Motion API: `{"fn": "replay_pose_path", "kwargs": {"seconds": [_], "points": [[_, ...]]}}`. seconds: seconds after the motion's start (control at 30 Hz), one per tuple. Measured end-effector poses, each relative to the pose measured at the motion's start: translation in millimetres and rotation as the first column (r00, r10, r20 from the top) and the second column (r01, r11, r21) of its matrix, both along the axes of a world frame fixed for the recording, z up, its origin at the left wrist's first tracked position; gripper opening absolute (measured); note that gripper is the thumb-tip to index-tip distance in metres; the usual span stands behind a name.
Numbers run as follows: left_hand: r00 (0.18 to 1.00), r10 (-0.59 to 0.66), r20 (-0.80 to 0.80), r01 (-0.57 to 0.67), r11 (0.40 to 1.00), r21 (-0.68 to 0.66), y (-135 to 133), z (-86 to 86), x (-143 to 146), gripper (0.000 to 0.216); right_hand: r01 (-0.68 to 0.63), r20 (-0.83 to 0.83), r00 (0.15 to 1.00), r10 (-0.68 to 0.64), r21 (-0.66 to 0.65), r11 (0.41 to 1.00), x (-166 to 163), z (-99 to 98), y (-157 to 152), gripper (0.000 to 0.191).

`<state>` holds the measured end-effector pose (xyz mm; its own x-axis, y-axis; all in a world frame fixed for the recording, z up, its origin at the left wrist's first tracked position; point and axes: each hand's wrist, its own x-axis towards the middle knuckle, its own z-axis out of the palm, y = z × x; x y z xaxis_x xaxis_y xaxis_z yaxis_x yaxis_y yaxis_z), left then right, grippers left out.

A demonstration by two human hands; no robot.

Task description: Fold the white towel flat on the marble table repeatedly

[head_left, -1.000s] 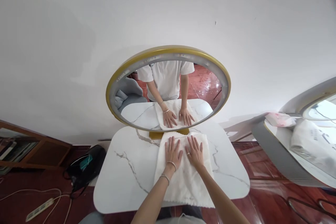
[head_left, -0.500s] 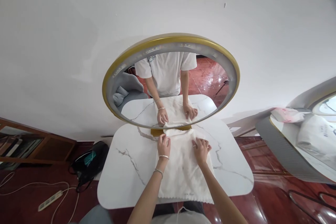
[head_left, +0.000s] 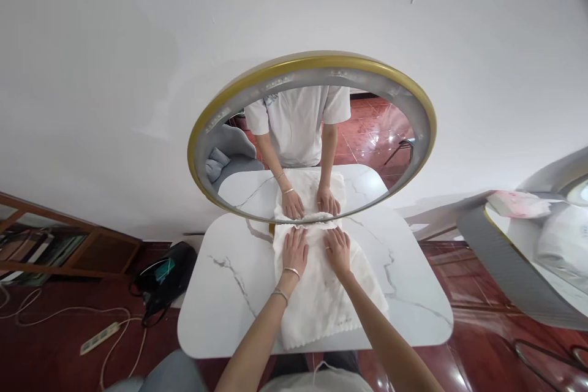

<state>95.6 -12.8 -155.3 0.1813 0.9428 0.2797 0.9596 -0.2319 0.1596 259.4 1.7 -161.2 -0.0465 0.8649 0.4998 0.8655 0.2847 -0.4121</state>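
A white towel [head_left: 321, 300] with a scalloped edge lies spread on the marble-patterned table [head_left: 215, 306], its far end reaching the foot of the mirror. My left hand [head_left: 294, 251] rests flat on the towel's upper left part, fingers stretched forward. On the upper right part lies my right hand [head_left: 337, 250], also flat with its fingers extended. Both palms face down and touch the cloth; neither grips it. Small wrinkles run through the towel between and below the hands. The oval gold-rimmed mirror [head_left: 316, 153] reflects both hands and the towel.
The mirror stands at the table's back edge against the white wall [head_left: 114, 104]. A black bag [head_left: 163, 278] sits left of the table, near a power strip [head_left: 100, 338] on the red floor. To the right is a second table [head_left: 496, 263] with a tissue pack [head_left: 519, 203].
My fingers, earlier bent at the towel's far corners, now lie flat on it, and the hands are closer together. The towel's far edge has shifted left and lies flatter; its near edge is skewed.
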Motion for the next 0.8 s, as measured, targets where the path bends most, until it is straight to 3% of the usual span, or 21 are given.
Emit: {"fn": "replay_pose_path", "kwargs": {"seconds": [0.3, 0.4, 0.53, 0.8], "points": [[0.99, 0.143, 0.011, -0.143, 0.988, -0.051, -11, -4.0, -65, 0.05, -0.03, 0.066, 0.997, 0.032, -0.035, 0.999, -67, -7.4, -9, 0.04], [0.989, 0.148, 0.006, -0.148, 0.987, -0.063, -9, -4.4, -71, 0.051, -0.008, 0.054, 0.998, 0.01, -0.051, 0.999, -77, -7.3, -12, 0.041], [0.995, 0.101, 0.006, -0.1, 0.991, -0.084, -6, -5.2, -48, 0.055, 0.048, 0.043, 0.998, -0.046, -0.05, 0.998, -57, -10.1, -16, 0.045], [0.996, -0.071, 0.06, 0.076, 0.994, -0.082, -13, -5.0, 38, 0.07, 0.266, 0.084, 0.961, -0.262, -0.032, 0.964, 26, -17.8, -32, 0.058]]}}
